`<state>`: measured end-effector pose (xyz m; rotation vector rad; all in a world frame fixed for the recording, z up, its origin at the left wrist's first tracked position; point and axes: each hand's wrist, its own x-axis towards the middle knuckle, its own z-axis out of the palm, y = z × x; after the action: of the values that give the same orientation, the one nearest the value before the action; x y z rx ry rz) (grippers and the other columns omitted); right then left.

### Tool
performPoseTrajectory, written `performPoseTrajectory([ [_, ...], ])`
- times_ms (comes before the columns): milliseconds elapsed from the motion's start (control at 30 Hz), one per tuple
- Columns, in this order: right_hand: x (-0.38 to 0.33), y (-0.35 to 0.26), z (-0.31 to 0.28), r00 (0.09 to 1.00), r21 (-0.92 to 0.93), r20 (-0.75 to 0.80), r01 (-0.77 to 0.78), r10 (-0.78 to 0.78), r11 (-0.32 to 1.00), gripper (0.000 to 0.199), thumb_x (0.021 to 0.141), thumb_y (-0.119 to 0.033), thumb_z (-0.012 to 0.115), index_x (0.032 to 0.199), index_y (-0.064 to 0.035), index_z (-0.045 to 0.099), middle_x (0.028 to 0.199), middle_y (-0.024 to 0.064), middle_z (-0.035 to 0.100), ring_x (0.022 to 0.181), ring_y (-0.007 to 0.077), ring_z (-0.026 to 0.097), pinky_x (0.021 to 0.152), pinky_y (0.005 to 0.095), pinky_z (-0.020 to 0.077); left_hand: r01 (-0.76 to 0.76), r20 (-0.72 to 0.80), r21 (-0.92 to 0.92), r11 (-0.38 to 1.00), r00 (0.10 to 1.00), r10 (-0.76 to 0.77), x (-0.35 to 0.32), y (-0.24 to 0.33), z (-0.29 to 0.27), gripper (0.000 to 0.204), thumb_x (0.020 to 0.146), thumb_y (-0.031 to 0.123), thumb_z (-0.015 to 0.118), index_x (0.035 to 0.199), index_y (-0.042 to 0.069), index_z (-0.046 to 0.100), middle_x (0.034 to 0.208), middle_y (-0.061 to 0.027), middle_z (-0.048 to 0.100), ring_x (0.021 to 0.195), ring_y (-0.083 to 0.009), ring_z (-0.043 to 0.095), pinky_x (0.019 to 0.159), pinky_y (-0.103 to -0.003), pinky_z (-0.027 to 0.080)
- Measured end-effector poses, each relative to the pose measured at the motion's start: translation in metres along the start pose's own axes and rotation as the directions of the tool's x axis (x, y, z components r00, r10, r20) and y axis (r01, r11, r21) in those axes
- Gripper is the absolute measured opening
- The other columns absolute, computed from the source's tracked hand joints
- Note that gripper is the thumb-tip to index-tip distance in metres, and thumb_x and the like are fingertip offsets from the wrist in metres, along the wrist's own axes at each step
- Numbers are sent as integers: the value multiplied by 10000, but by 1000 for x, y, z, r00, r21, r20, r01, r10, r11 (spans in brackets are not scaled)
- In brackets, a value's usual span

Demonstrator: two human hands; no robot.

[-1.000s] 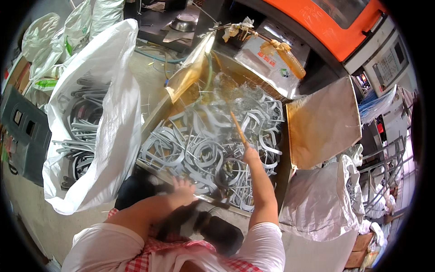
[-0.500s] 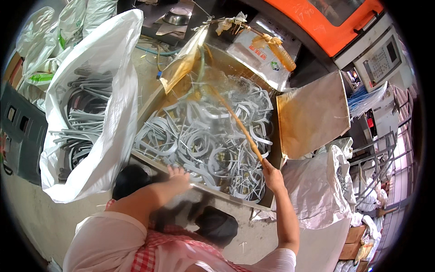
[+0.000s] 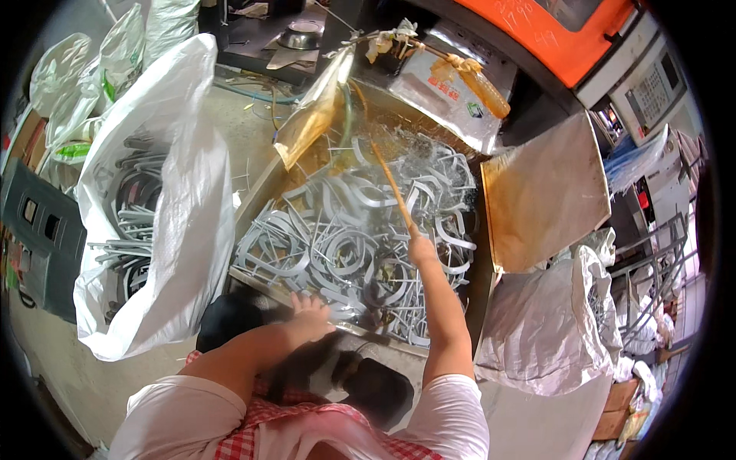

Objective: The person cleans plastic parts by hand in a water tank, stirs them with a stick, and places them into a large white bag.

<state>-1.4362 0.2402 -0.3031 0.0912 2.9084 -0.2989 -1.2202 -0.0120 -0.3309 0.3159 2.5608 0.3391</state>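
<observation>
My right hand point(image 3: 421, 249) is closed around the lower end of a thin wooden stick point(image 3: 391, 188) that slants up and left over a large open cardboard box point(image 3: 537, 192). The box is lined with clear plastic and filled with several grey curved plastic parts point(image 3: 337, 241). My left hand point(image 3: 310, 314) rests on the box's near edge with fingers spread, holding nothing. Both forearms come in from the lower edge.
A big white sack point(image 3: 165, 207) holding more grey parts stands left of the box. Another white sack point(image 3: 552, 330) sits to the right. An orange machine point(image 3: 583, 31) with a control panel is behind. A dark crate point(image 3: 38, 238) is at far left.
My right hand has lifted and swung the stick toward the middle of the box. My left hand has slid right along the near edge. The view shifted slightly.
</observation>
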Motion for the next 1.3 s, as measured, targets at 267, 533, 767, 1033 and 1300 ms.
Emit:
performPoseTrajectory([
  [267,-93,39,-49,998,147,31,40,-45,988,384,859,-259,479,1237,-191,487,968,239,582,911,385,562,769,449,444,88,294,111,990,949,-117,-1,4,-25,667,882,501,388,1377,80,237,1435,-181,168,1320,-415,98,996,-635,24],
  [533,-156,106,-82,961,103,-227,-135,155,986,389,871,-253,472,1260,-260,452,873,258,596,828,428,572,745,511,443,102,114,71,992,987,-110,6,3,-3,643,798,509,499,1264,73,423,1363,-198,302,1291,-411,192,1003,-638,19],
  [767,-95,129,-52,931,44,-119,-343,346,938,485,880,-228,435,1346,-194,305,991,255,589,902,410,574,787,472,454,97,253,99,990,960,-119,2,5,-19,634,872,508,415,1328,80,313,1404,-189,216,1305,-415,122,999,-629,31],
  [1033,-113,123,-37,935,43,-24,-352,353,935,495,860,-219,431,1340,-212,314,1002,258,582,936,406,564,820,471,441,86,228,101,991,968,-107,-4,4,-16,631,868,501,431,1313,64,328,1383,-195,249,1300,-415,133,996,-635,36],
  [1300,-154,72,-67,968,125,-178,-156,176,980,436,874,-249,450,1306,-264,390,944,252,587,892,412,560,766,483,434,70,207,85,994,975,-86,1,10,-15,631,864,505,429,1315,74,329,1413,-195,212,1308,-417,129,995,-641,30],
])
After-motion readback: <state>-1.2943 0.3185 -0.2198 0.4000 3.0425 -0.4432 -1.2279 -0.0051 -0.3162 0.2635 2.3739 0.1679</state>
